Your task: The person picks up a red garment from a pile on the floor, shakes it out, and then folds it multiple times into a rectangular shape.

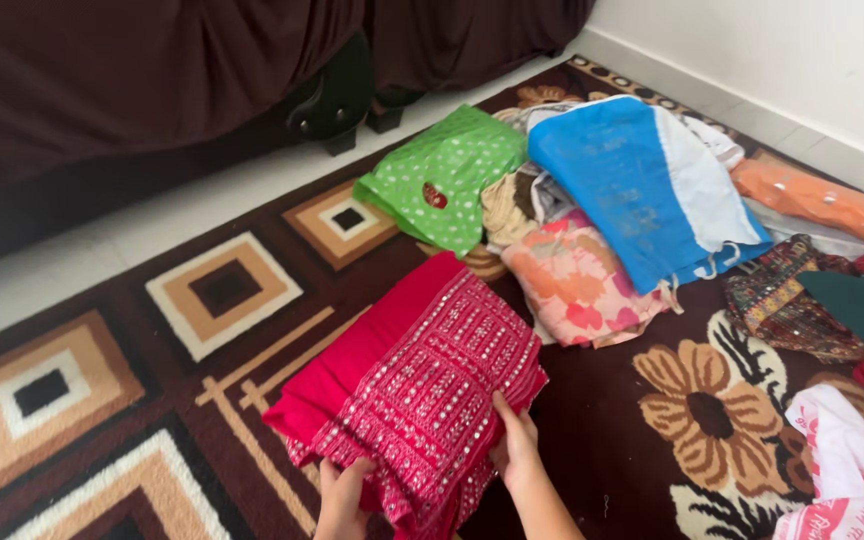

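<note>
Both hands grip the near edge of a folded red embroidered garment (412,380): left hand (344,492) closed on its lower corner, right hand (515,442) pinching the right side. Garment lies flat on the patterned carpet (202,400), near its front edge. Beyond it: green dotted bag (442,175), blue bag (632,190), floral cloth (577,280).

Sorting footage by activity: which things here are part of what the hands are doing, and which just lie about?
In hand:
red embroidered garment
left hand
right hand

Lying about:
green dotted bag
blue bag
floral pink cloth
orange packet
patterned rug
</note>
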